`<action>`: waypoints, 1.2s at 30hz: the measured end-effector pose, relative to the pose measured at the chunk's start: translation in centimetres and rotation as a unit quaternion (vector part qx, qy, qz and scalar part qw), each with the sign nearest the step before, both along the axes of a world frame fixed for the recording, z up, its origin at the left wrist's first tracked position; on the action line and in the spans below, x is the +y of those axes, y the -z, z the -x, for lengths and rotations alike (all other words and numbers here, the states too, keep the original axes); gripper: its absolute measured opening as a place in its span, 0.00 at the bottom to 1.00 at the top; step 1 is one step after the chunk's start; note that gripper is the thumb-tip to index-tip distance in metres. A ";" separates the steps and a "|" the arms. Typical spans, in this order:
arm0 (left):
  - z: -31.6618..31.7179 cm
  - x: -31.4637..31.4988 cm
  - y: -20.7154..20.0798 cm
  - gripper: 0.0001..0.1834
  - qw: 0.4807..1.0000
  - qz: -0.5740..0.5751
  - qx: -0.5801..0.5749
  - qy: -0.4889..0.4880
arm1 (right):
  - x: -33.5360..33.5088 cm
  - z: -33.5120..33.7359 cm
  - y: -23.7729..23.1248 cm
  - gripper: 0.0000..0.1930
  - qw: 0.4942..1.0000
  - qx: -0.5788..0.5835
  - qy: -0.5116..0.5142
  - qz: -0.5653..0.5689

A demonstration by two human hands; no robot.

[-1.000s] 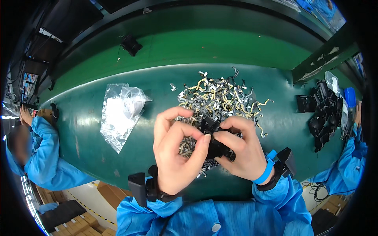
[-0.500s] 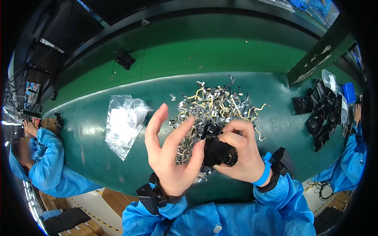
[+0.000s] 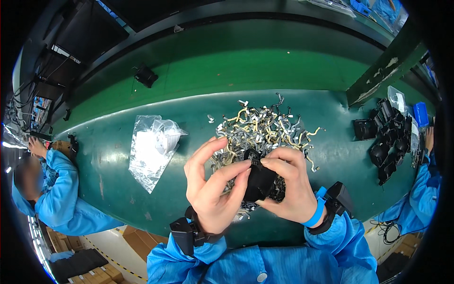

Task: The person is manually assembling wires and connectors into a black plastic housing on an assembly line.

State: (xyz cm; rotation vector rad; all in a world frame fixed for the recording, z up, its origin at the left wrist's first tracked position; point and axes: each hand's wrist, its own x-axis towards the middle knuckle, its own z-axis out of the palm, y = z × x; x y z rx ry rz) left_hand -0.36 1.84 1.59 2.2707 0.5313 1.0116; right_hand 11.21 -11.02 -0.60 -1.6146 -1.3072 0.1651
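Above a heap of short cables, my right hand (image 3: 295, 189) grips a black plastic part (image 3: 260, 183), with thumb below and fingers at its upper edge. My left hand (image 3: 212, 191) pinches at the upper left edge of the same part, index fingertip and thumb close together. Whatever small detail lies under those fingertips is hidden. The cable heap (image 3: 265, 125), of grey, cream and black leads with white connectors, spreads behind and beneath both hands.
Left of the heap lies a clear plastic bag (image 3: 153, 146) with white contents. A pile of black plastic parts (image 3: 390, 137) and a blue bin (image 3: 420, 114) are at the right. Another black piece (image 3: 145, 76) sits farther back. People in blue work at both sides, and a green post (image 3: 385, 75) stands at far right.
My left hand's spread fingers have closed in, and thumb and index finger now pinch the black part's upper edge. My right hand keeps its hold.
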 end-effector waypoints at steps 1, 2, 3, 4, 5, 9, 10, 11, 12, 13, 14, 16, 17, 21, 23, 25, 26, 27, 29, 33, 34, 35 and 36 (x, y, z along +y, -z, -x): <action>0.0 0.0 0.0 0.16 0.999 -0.035 0.006 -0.008 | 0.0 0.0 -0.1 0.44 1.000 0.000 -0.002 0.002; 0.0 0.1 0.0 0.16 0.997 -0.069 0.012 -0.015 | 0.0 0.0 -0.1 0.44 1.000 0.000 -0.002 0.001; 0.0 0.1 0.2 0.16 0.997 -0.069 0.012 -0.015 | 0.1 0.0 0.0 0.43 1.000 0.003 -0.001 -0.003; 0.0 0.2 0.3 0.16 0.994 -0.108 0.007 -0.021 | 0.1 0.1 0.0 0.43 1.000 0.005 -0.001 -0.007; 0.0 0.2 0.3 0.16 0.989 -0.147 0.002 -0.027 | 0.2 0.1 0.0 0.43 1.000 0.005 -0.001 -0.008; 0.3 0.3 -0.1 0.14 0.994 -0.106 0.018 -0.028 | 0.1 0.2 -0.1 0.39 1.000 0.000 -0.004 -0.010; 0.3 0.7 0.1 0.13 1.000 0.011 -0.010 0.008 | 0.1 0.2 -0.2 0.39 1.000 -0.005 -0.007 -0.013; 0.3 1.1 0.3 0.12 0.990 0.127 -0.038 0.044 | 0.0 0.2 -0.3 0.39 1.000 -0.007 -0.008 -0.012; 0.3 1.6 0.2 0.10 0.978 0.191 -0.034 0.083 | 0.0 0.2 -0.5 0.38 1.000 -0.011 -0.015 -0.009; 0.4 2.0 0.2 0.10 0.978 0.191 -0.037 0.082 | -0.1 0.1 -0.8 0.38 1.000 -0.015 -0.022 -0.005; 0.4 2.4 0.3 0.09 0.961 0.247 -0.035 0.123 | -0.1 0.0 -1.0 0.38 1.000 -0.017 -0.023 -0.003; 0.8 2.9 0.4 0.07 0.939 0.299 -0.034 0.166 | 0.2 -0.1 -1.5 0.38 0.993 -0.113 -0.036 0.024; 0.8 3.0 0.4 0.07 0.939 0.301 -0.037 0.164 | 0.5 -0.2 -1.8 0.38 0.992 -0.114 -0.039 0.026; 0.6 2.8 0.5 0.10 0.978 0.199 -0.027 0.048 | 2.3 -2.1 -3.2 0.38 0.992 -0.089 -0.044 0.083; 0.6 3.0 0.0 0.14 0.993 0.111 -0.035 -0.029 | 3.6 -4.7 -3.0 0.37 0.994 -0.086 0.049 0.056; 0.4 3.2 0.6 0.14 0.984 0.160 -0.069 -0.028 | 4.2 -8.3 -2.1 0.38 0.982 -0.018 0.175 0.066; 0.4 3.2 0.8 0.15 0.974 0.202 -0.098 -0.030 | 4.7 -10.3 -1.2 0.39 0.971 -0.061 0.224 0.054; 0.2 3.2 0.9 0.15 0.973 0.204 -0.101 -0.026 | 5.1 -12.4 -0.4 0.39 0.964 -0.096 0.248 0.023; 0.6 3.4 1.0 0.13 0.968 0.211 -0.130 -0.047 | 7.5 -15.6 1.4 0.39 0.929 -0.209 0.305 -0.009; 0.1 3.5 1.9 0.12 0.966 0.200 -0.156 -0.050 | 10.4 -19.1 2.5 0.40 0.900 -0.280 0.328 0.062; 0.0 3.5 1.9 0.12 0.965 0.201 -0.157 -0.050 | 10.5 -19.4 2.6 0.41 0.901 -0.264 0.329 0.100; -0.3 3.4 1.9 0.12 0.967 0.199 -0.153 -0.047 | 10.2 -19.9 2.6 0.41 0.900 -0.266 0.330 0.101; -0.2 3.5 1.9 0.11 0.969 0.195 -0.146 -0.050 | 10.4 -19.6 2.3 0.41 0.894 -0.281 0.342 0.072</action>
